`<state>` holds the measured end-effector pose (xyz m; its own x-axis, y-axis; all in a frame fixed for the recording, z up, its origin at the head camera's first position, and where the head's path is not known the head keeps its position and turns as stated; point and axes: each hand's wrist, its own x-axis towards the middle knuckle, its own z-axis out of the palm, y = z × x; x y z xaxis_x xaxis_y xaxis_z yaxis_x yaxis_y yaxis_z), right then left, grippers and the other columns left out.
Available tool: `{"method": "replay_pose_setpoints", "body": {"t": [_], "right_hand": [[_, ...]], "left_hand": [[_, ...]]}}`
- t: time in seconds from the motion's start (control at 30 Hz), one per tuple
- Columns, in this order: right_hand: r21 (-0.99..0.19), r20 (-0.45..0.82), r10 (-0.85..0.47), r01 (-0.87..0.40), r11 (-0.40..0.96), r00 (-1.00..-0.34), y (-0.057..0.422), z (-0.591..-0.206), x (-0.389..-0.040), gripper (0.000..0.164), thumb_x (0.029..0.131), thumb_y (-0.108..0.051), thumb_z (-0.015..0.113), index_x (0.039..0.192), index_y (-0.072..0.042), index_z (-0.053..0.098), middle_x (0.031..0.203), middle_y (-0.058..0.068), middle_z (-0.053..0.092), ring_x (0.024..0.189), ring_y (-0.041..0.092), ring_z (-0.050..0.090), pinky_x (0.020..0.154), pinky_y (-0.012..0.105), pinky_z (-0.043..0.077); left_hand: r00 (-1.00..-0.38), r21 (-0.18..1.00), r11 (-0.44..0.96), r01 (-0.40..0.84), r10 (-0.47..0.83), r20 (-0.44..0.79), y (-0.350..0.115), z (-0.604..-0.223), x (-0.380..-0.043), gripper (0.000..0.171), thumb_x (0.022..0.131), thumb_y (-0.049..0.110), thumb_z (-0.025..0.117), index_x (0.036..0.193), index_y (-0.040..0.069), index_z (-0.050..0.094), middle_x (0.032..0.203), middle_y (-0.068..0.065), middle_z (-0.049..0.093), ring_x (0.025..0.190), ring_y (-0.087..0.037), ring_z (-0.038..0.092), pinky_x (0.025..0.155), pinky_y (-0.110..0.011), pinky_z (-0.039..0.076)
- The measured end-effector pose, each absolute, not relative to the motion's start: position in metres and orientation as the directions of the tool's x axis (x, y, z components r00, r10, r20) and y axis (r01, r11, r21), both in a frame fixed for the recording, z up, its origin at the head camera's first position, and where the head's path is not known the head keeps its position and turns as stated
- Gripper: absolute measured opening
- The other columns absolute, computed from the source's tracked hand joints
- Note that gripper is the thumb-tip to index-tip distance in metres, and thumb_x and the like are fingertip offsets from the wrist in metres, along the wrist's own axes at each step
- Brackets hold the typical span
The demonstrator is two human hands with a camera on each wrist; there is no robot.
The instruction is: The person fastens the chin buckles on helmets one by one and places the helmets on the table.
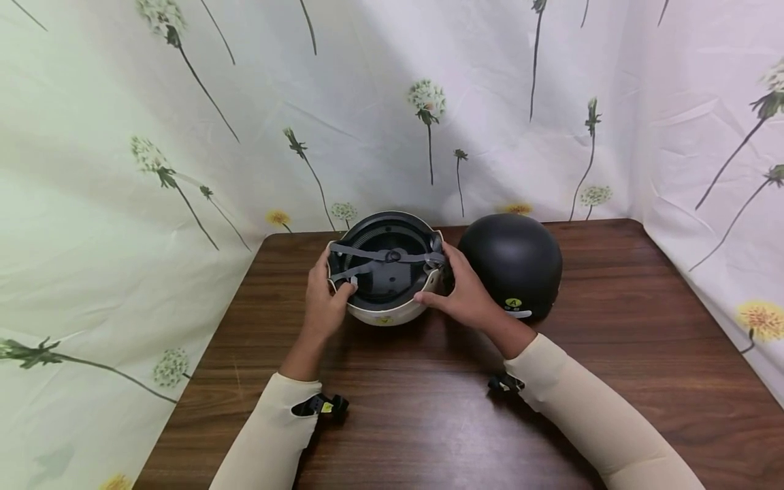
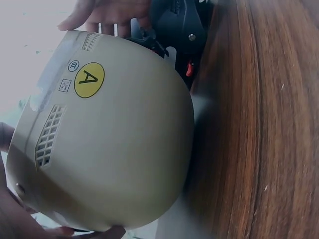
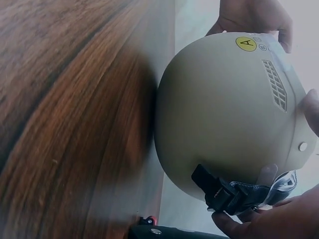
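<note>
The cream, smooth-shelled helmet (image 1: 392,315) sits directly between the two hands, dome down and opening up, over the brown wood-grain table (image 1: 398,408). The left hand (image 1: 324,303) grips its left rim, thumb over the edge by the flat grey webbing straps (image 1: 367,254); the right hand (image 1: 468,292) grips the right rim, fingers bent around it. The straps run across the opening, roughly from one grip to the other. The matte black domed helmet (image 1: 511,258) stands dome up, just beside the right hand, the nearer one.
</note>
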<state>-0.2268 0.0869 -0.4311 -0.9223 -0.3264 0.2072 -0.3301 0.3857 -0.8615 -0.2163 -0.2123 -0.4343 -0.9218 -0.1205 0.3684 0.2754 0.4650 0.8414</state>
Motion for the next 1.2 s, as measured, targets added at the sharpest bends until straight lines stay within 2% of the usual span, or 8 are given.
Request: {"method": "replay_pose_setpoints", "body": {"t": [0.27,0.47,0.57,0.67,0.8,0.93,1.07,1.2], "right_hand": [[-0.876,0.181,-0.343,-0.310,0.370,-0.922,0.095,-0.430,-0.227,0.116,0.091,-0.047,0.089,0.175,-0.011,0.018,0.182,0.015,0.019,0.168,0.038,0.022,0.132,0.068,0.025],[-0.878,0.178,-0.340,-0.305,0.369,-0.924,0.100,-0.433,-0.228,0.118,0.089,-0.058,0.087,0.176,-0.014,0.020,0.182,0.013,0.021,0.168,0.035,0.023,0.132,0.067,0.025],[-0.870,0.173,-0.343,-0.306,0.385,-0.923,0.103,-0.433,-0.229,0.120,0.088,-0.063,0.086,0.176,-0.014,0.020,0.182,0.013,0.023,0.168,0.035,0.025,0.131,0.067,0.027],[-0.861,0.154,-0.348,-0.298,0.411,-0.925,0.105,-0.430,-0.230,0.119,0.090,-0.060,0.086,0.176,-0.012,0.019,0.182,0.014,0.022,0.168,0.037,0.025,0.131,0.066,0.028],[-0.862,0.148,-0.354,-0.296,0.411,-0.923,0.107,-0.425,-0.229,0.110,0.095,-0.043,0.086,0.175,-0.007,0.020,0.182,0.018,0.021,0.168,0.039,0.026,0.130,0.065,0.032],[-0.870,0.166,-0.365,-0.310,0.384,-0.916,0.108,-0.422,-0.228,0.097,0.099,-0.027,0.084,0.172,-0.004,0.026,0.179,0.019,0.026,0.166,0.038,0.031,0.128,0.063,0.036],[-0.870,0.183,-0.373,-0.326,0.369,-0.910,0.108,-0.421,-0.228,0.080,0.104,-0.013,0.075,0.170,-0.001,0.031,0.177,0.022,0.030,0.164,0.041,0.034,0.127,0.064,0.038],[-0.865,0.208,-0.363,-0.344,0.366,-0.909,0.109,-0.419,-0.228,0.069,0.106,-0.003,0.067,0.168,0.002,0.035,0.175,0.025,0.030,0.163,0.044,0.035,0.124,0.066,0.040]], "left_hand": [[-0.941,0.840,0.491,0.230,-0.110,0.321,-0.207,-0.432,-0.212,0.083,0.092,0.013,0.068,0.167,-0.003,0.037,0.168,-0.031,0.038,0.157,-0.044,0.036,0.129,-0.060,0.030],[-0.945,0.846,0.489,0.214,-0.116,0.306,-0.205,-0.429,-0.210,0.083,0.095,0.015,0.068,0.169,0.001,0.035,0.168,-0.031,0.034,0.154,-0.043,0.036,0.123,-0.061,0.038],[-0.943,0.832,0.513,0.211,-0.119,0.312,-0.204,-0.428,-0.211,0.082,0.096,0.018,0.070,0.170,0.004,0.035,0.169,-0.029,0.032,0.154,-0.043,0.037,0.125,-0.060,0.035],[-0.937,0.825,0.522,0.216,-0.127,0.326,-0.204,-0.428,-0.211,0.082,0.097,0.019,0.071,0.170,0.006,0.036,0.168,-0.027,0.030,0.155,-0.043,0.037,0.127,-0.060,0.034],[-0.929,0.811,0.539,0.227,-0.129,0.346,-0.203,-0.423,-0.209,0.082,0.097,0.024,0.073,0.170,0.009,0.037,0.168,-0.027,0.030,0.154,-0.044,0.037,0.126,-0.064,0.034],[-0.917,0.784,0.575,0.236,-0.136,0.376,-0.202,-0.420,-0.208,0.081,0.097,0.029,0.073,0.169,0.012,0.040,0.171,-0.027,0.029,0.159,-0.046,0.032,0.127,-0.068,0.030],[-0.894,0.757,0.596,0.267,-0.140,0.425,-0.200,-0.414,-0.207,0.079,0.097,0.033,0.071,0.168,0.014,0.043,0.173,-0.026,0.028,0.161,-0.046,0.026,0.125,-0.073,0.027],[-0.857,0.723,0.608,0.327,-0.133,0.498,-0.192,-0.405,-0.204,0.076,0.096,0.037,0.069,0.165,0.013,0.047,0.171,-0.026,0.033,0.161,-0.047,0.027,0.123,-0.078,0.021]]}}
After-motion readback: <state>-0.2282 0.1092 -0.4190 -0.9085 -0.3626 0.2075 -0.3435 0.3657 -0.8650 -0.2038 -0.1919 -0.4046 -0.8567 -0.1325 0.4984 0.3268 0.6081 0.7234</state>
